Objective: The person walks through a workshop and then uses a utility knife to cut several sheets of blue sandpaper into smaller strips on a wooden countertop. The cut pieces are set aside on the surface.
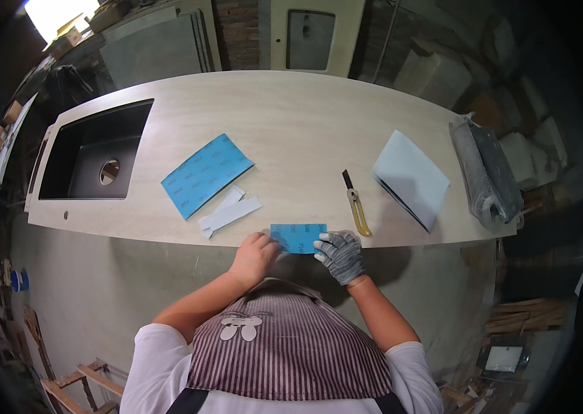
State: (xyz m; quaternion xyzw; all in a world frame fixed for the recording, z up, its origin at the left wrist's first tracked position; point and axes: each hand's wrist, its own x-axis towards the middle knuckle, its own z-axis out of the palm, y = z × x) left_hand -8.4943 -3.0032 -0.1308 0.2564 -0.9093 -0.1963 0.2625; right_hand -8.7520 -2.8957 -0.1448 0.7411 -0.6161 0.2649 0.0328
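A small rectangle of blue sandpaper (296,238) lies at the front edge of the pale countertop (291,124), printed side up. My bare left hand (257,257) grips its left end, with the fingertips partly hidden. At its right end, my right hand (340,257), in a grey knit glove, pinches the sheet between thumb and fingers. Just beyond my left hand are crossed white paper strips (233,213), and behind them a larger blue sandpaper sheet (207,176). A yellow-handled utility knife (356,207) rests past my right hand, its dark blade end pointing away.
A folded pale sheet (413,176) stands partly open to the right of the knife. By the right end sits a grey plastic-wrapped bundle (488,172). A black sink basin (84,155) is set into the countertop's left end. Slabs (157,48) lean behind.
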